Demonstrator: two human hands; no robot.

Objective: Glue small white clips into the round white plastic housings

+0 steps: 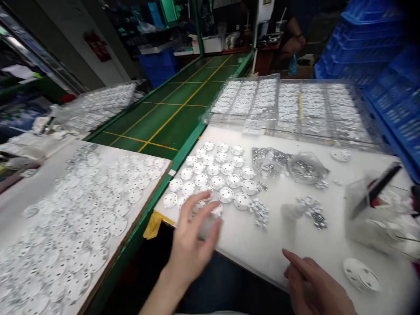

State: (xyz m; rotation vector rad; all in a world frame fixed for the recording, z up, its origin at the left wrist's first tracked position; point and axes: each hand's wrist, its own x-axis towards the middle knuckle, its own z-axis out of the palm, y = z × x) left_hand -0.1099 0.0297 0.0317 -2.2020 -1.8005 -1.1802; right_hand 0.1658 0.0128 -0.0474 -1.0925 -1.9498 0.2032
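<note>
My left hand (193, 245) hovers over the front of a group of white round discs with small holes (217, 182), fingers spread and curved. A blurred grey patch shows between its thumb and fingers; I cannot make out a held part there. My right hand (311, 280) is low at the table's front edge, index finger stretched out and the others partly curled, with no held thing visible. Between the hands lies a pile of small white parts (260, 213). Beyond my right hand are a pale upright cylinder (291, 214) and a pile of small metal parts (318, 220).
Bags of metal parts (303, 168) lie behind the piles. Clear trays of white parts (288, 105) stand at the back. On the right are a clear container with tools (364, 218), stacked discs (362, 274) and blue crates (361, 39). A green conveyor (183, 105) separates another disc-covered board (82, 218).
</note>
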